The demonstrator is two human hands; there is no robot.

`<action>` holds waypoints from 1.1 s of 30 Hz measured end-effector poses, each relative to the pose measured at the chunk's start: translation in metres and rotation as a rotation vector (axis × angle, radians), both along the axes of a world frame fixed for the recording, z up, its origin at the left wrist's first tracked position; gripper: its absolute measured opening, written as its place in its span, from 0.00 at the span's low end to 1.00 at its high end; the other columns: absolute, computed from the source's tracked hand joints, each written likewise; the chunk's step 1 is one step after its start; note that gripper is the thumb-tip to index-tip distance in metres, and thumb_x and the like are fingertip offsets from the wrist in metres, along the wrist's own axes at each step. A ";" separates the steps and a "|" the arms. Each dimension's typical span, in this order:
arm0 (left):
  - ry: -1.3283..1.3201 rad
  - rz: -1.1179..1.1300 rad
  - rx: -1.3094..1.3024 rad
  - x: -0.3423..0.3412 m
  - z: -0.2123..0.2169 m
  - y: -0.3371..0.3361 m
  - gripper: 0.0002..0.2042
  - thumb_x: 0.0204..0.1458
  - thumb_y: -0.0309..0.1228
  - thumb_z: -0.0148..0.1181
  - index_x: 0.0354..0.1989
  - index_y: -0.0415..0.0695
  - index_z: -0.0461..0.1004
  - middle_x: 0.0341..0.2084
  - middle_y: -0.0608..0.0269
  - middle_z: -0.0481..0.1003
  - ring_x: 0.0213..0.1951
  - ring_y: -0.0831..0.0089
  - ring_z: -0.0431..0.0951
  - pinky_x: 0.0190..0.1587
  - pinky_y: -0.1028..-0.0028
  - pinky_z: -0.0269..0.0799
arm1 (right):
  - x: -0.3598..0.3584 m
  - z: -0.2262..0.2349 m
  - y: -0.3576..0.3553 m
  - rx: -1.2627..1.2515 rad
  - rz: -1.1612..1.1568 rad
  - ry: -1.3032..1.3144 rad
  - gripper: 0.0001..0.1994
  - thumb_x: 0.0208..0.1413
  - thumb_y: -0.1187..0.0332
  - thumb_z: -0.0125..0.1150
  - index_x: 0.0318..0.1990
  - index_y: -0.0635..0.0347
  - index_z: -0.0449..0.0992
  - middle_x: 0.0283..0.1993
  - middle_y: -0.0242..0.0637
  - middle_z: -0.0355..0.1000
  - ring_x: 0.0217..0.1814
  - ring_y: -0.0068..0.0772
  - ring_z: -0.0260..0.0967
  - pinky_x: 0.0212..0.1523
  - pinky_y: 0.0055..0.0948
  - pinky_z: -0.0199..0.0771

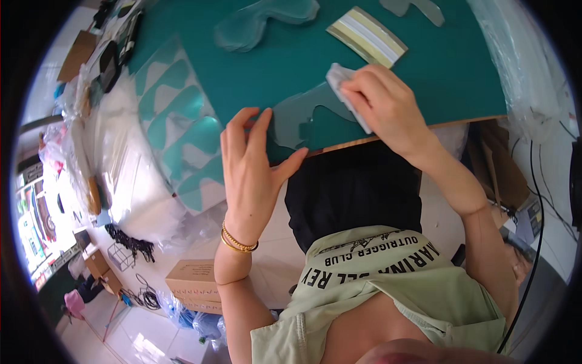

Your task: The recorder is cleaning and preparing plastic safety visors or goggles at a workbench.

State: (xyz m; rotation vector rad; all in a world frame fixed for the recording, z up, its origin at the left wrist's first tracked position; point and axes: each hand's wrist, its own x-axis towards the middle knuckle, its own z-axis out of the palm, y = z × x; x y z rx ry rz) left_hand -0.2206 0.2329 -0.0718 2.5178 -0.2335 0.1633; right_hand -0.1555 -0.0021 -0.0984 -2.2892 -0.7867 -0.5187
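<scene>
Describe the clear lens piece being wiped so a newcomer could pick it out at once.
Start at the green table top and follow its near edge. There the left hand steadies a clear goggle-shaped lens while the right hand presses a white cloth on it. Unlike the lens at the far edge, hands touch it.

This looks like a small craft workshop or cottage production room. Under both hands lies a green cutting mat (424,79) on a wooden board, the work surface. Beyond the right hand sits a stack of striped card strips (368,36), and clear goggle-shaped plastic lenses (260,21) lie farther up the mat. Left of the left hand, sheets of cut-out lens shapes (182,121) and bulging plastic bags (130,176) pile up. Below and left of that hand, cardboard boxes (191,285) and loose black cables (130,242) sit on a pale tiled floor (130,340). At the far left stand cluttered shelves (33,224).
</scene>
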 end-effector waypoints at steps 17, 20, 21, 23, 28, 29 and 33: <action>0.441 0.873 -0.410 -0.105 0.014 0.136 0.17 0.60 0.39 0.62 0.33 0.32 0.78 0.24 0.61 0.79 0.22 0.80 0.75 0.26 0.81 0.71 | -0.024 0.053 0.032 -0.022 0.080 -0.033 0.08 0.53 0.80 0.64 0.40 0.60 0.81 0.46 0.36 0.75 0.50 0.34 0.72 0.46 0.28 0.74; 0.358 0.840 -0.718 -0.112 -0.004 0.118 0.14 0.62 0.35 0.60 0.37 0.33 0.77 0.27 0.61 0.79 0.26 0.79 0.76 0.28 0.80 0.73 | -0.028 0.049 0.089 0.237 0.375 0.201 0.08 0.52 0.81 0.64 0.39 0.61 0.80 0.42 0.37 0.75 0.39 0.35 0.74 0.38 0.27 0.75; 0.352 0.846 -0.720 -0.114 -0.011 0.116 0.14 0.62 0.35 0.60 0.37 0.33 0.77 0.27 0.61 0.79 0.26 0.79 0.76 0.28 0.80 0.73 | -0.031 0.046 0.107 0.276 0.450 0.265 0.07 0.53 0.80 0.64 0.38 0.62 0.79 0.41 0.38 0.75 0.36 0.35 0.75 0.36 0.26 0.75; 0.157 0.714 -1.191 -0.115 -0.024 0.114 0.10 0.63 0.30 0.58 0.41 0.33 0.76 0.30 0.60 0.79 0.29 0.78 0.76 0.33 0.80 0.74 | -0.037 0.041 0.139 0.283 0.570 0.420 0.05 0.54 0.75 0.64 0.38 0.62 0.79 0.38 0.39 0.75 0.35 0.38 0.75 0.36 0.28 0.75; -0.026 0.542 -1.221 -0.110 -0.026 0.105 0.07 0.62 0.27 0.58 0.40 0.34 0.75 0.31 0.62 0.78 0.30 0.78 0.76 0.35 0.80 0.73 | -0.043 0.031 0.193 0.124 0.672 0.359 0.09 0.54 0.66 0.65 0.38 0.62 0.80 0.37 0.40 0.75 0.35 0.42 0.74 0.37 0.36 0.75; -0.042 0.501 -1.204 -0.109 -0.027 0.107 0.07 0.62 0.26 0.58 0.39 0.34 0.75 0.30 0.62 0.78 0.30 0.78 0.76 0.35 0.79 0.73 | -0.043 0.033 0.197 0.062 0.691 0.301 0.11 0.54 0.63 0.66 0.38 0.62 0.80 0.37 0.40 0.75 0.34 0.43 0.74 0.37 0.39 0.75; -0.046 0.387 -1.154 -0.099 -0.022 0.105 0.06 0.61 0.25 0.58 0.38 0.33 0.75 0.30 0.62 0.78 0.29 0.79 0.75 0.35 0.79 0.71 | -0.018 0.050 0.191 0.024 0.798 0.704 0.10 0.53 0.65 0.65 0.32 0.65 0.81 0.29 0.41 0.76 0.30 0.41 0.74 0.33 0.35 0.72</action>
